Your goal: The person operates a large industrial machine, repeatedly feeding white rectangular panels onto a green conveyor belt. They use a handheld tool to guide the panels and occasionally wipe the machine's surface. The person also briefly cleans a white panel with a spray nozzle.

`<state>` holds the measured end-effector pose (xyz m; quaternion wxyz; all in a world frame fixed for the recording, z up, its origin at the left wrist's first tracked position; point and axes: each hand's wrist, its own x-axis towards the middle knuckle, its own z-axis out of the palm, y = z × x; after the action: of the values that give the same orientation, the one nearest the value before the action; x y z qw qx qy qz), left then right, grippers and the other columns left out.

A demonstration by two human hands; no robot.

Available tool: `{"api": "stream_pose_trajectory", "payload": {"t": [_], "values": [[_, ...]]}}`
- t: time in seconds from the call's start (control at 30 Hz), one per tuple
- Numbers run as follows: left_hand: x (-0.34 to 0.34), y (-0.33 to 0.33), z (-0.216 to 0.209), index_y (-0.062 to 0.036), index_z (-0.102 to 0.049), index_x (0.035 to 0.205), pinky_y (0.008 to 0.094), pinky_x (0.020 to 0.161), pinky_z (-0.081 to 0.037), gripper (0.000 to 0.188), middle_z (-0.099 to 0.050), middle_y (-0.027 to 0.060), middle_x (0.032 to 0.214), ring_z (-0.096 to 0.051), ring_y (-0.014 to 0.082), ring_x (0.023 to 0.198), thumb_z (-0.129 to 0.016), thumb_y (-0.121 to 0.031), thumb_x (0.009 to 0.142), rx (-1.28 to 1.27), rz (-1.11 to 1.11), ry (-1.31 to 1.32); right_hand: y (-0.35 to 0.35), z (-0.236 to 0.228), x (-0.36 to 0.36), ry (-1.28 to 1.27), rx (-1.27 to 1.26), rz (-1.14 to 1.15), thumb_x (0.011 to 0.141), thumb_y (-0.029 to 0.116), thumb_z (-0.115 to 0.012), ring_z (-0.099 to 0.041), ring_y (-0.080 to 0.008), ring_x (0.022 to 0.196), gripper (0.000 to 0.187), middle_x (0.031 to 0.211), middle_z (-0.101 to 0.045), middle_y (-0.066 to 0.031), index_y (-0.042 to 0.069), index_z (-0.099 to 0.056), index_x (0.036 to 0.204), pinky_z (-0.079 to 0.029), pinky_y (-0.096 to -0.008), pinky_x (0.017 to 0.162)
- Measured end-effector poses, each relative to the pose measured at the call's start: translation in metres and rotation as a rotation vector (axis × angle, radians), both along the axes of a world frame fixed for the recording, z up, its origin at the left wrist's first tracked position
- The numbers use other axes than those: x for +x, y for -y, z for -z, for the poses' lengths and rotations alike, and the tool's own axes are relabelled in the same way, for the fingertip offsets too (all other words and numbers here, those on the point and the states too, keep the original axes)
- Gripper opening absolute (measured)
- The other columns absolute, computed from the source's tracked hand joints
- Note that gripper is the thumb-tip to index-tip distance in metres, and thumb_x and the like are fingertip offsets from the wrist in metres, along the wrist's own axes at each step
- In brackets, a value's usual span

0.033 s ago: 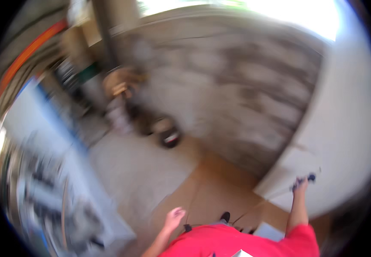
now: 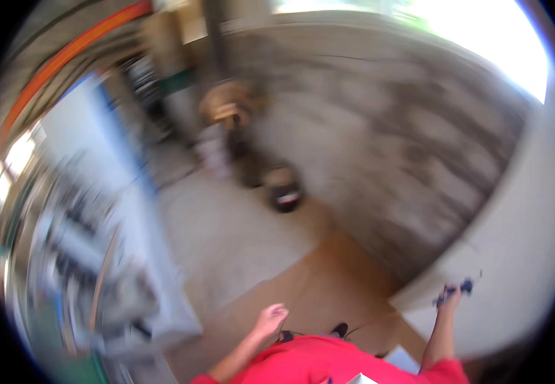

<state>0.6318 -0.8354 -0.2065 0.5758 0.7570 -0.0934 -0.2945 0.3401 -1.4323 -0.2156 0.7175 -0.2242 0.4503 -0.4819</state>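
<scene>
At the lower right, my right hand (image 2: 449,298) is closed around a dark hand tool (image 2: 467,287) with a thin curved tip; blur hides its exact kind. The tool is in front of a large white panel (image 2: 514,256). My left hand (image 2: 271,319) is in front of my red shirt, left of the middle, its fingers curled in and nothing visible in them. A thin cord or hose (image 2: 370,323) runs across the floor by my dark shoe (image 2: 341,329).
A dark round container (image 2: 284,194) stands on the floor by the rough block wall (image 2: 380,141). Brown sheeting (image 2: 296,281) covers part of the concrete floor (image 2: 226,237). At left is a cluttered workbench (image 2: 178,320) with tools. An orange beam (image 2: 75,51) runs above it.
The view has swung left, so the wall, container and bench appear farther right. My left hand is slightly higher and to the right; my right hand still holds the tool, a little lower.
</scene>
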Motion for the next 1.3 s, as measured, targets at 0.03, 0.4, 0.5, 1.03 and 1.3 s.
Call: {"api": "stream_pose_trajectory", "payload": {"t": [0.03, 0.4, 0.5, 1.03, 1.3], "values": [[-0.010, -0.026, 0.002, 0.0042, -0.055, 0.129, 0.0336, 0.093, -0.052, 0.049, -0.067, 0.0163, 0.117, -0.065, 0.0210, 0.107, -0.067, -0.026, 0.093, 0.016, -0.053, 0.025, -0.053, 0.002, 0.049, 0.055, 0.002, -0.139, 0.099, 0.045, -0.045, -0.044, -0.0097, 0.041, 0.036, 0.085, -0.064, -0.0083, 0.011, -0.053, 0.095, -0.033, -0.0227, 0.033], [-0.210, -0.360, -0.054, 0.0003, -0.059, 0.125, 0.0333, 0.088, -0.051, 0.050, -0.070, 0.0157, 0.108, -0.067, 0.0219, 0.100, -0.065, -0.035, 0.090, 0.139, -1.099, 0.032, -0.751, -0.099, 0.333, -0.019, -0.327, -2.170, 0.098, 0.034, -0.055, -0.050, -0.0160, 0.052, 0.037, 0.099, -0.066, -0.0104, 0.005, -0.052, 0.122, -0.043, -0.0332, 0.041], [-0.248, -0.399, -0.052, 0.0018, -0.058, 0.127, 0.0319, 0.089, -0.051, 0.049, -0.070, 0.0140, 0.111, -0.066, 0.0207, 0.103, -0.066, -0.029, 0.090, -0.013, -1.445, 0.049, -0.888, -0.112, 0.318, 0.056, -0.472, -2.543, 0.100, 0.029, -0.053, -0.052, -0.0131, 0.053, 0.035, 0.100, -0.066, -0.0091, 0.005, -0.052, 0.126, -0.045, -0.0296, 0.040], [-0.309, -0.633, -0.095, 0.0012, -0.036, 0.141, 0.0336, 0.096, -0.048, 0.065, -0.057, 0.0113, 0.120, -0.058, 0.0218, 0.111, -0.070, -0.020, 0.090, -0.053, -2.138, 0.283, -1.281, -0.103, 0.127, 1.171, -0.930, -3.247, 0.083, 0.020, -0.063, -0.060, -0.0337, 0.107, 0.048, 0.115, -0.059, -0.0210, 0.003, -0.053, 0.126, -0.047, -0.0399, 0.094], [-0.354, -0.708, -0.115, -0.0004, -0.050, 0.121, 0.0296, 0.083, -0.050, 0.038, -0.059, 0.0064, 0.108, -0.060, 0.0156, 0.096, -0.068, -0.015, 0.090, -0.025, -2.492, 0.477, -1.362, -0.139, 0.060, 1.684, -1.016, -3.236, 0.085, 0.008, -0.058, -0.049, -0.0432, 0.117, 0.064, 0.131, -0.047, -0.0249, 0.004, -0.036, 0.144, -0.045, -0.0441, 0.096]]}}
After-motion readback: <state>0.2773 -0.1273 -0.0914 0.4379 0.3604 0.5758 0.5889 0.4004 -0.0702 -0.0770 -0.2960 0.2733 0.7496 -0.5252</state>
